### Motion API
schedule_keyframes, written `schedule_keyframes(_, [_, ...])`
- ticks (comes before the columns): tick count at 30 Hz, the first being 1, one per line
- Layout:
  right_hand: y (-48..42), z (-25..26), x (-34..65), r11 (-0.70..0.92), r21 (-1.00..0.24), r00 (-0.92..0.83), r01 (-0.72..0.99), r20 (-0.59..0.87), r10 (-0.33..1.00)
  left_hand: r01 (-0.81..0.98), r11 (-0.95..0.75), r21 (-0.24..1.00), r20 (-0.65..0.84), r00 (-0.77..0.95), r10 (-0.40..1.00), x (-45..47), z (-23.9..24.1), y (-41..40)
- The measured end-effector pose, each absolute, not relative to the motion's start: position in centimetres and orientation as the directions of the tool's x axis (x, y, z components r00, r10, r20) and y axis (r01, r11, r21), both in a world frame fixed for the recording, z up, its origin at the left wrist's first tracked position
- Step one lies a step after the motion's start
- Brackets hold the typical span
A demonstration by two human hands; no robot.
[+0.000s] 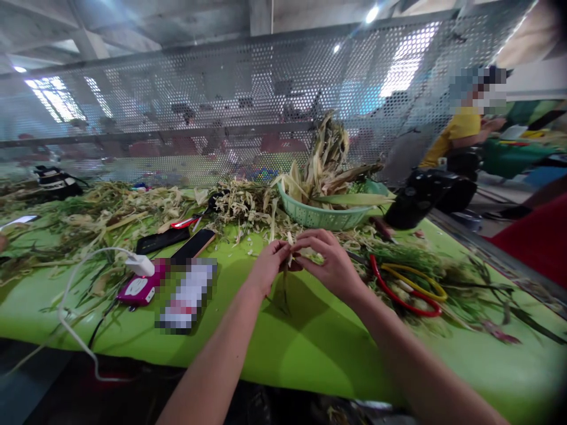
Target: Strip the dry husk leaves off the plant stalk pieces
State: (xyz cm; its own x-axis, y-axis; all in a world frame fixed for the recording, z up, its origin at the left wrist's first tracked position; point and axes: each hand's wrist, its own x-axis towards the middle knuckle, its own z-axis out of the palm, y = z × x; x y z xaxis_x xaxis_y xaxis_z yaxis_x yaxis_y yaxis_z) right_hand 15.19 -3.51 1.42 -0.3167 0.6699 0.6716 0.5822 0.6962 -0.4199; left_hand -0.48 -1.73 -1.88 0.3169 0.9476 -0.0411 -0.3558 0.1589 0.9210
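In front of me, my left hand [272, 262] is closed round a thin pale piece of dried plant husk [290, 241], its fingers pinching the middle. Thin darker strands [284, 292] hang below that grip. My right hand [325, 260] meets it from the other side, thumb and forefinger bent together at the same piece, the other fingers curved. The fingertips partly hide what they hold. Just beyond the hands stands a green plastic basket [325, 217] full of dry corn husks [325, 153].
Red- and yellow-handled scissors [407, 289] lie right, among green plant strands. At left are a purple power bank [142, 288] with a white charger and cable, dark phones [194, 245] and a red cutter [185, 222]. Husk scraps [110, 218] line the back. A yellow-shirted person [463, 127] sits right.
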Motion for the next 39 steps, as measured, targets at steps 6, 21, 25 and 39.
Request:
schedule_keyframes(6, [-3.6,1.1,15.0,0.692,-0.365,-0.363,0.623,0.649,0.668,-0.383,0.193,0.903,-0.062,0.329,0.942,-0.3,-1.7,-2.1])
schedule_keyframes(21, [-3.4,0.6,15.1,0.548,-0.524,-0.162,0.652,0.61,0.776,-0.37,0.15,0.917,0.005,0.386,0.922,-0.2,-1.0,-2.7])
schedule_keyframes(25, [-3.3,0.8,15.2,0.539,-0.545,-0.129,0.642,0.616,0.777,-0.272,0.043,0.961,0.072,0.397,0.915,-0.1,-0.7,-2.8])
schedule_keyframes(39, [-3.1,0.4,15.4,0.496,-0.764,-0.124,0.413,0.492,0.861,-0.24,-0.017,0.971,0.099,0.336,0.937,-0.1,-1.6,-2.4])
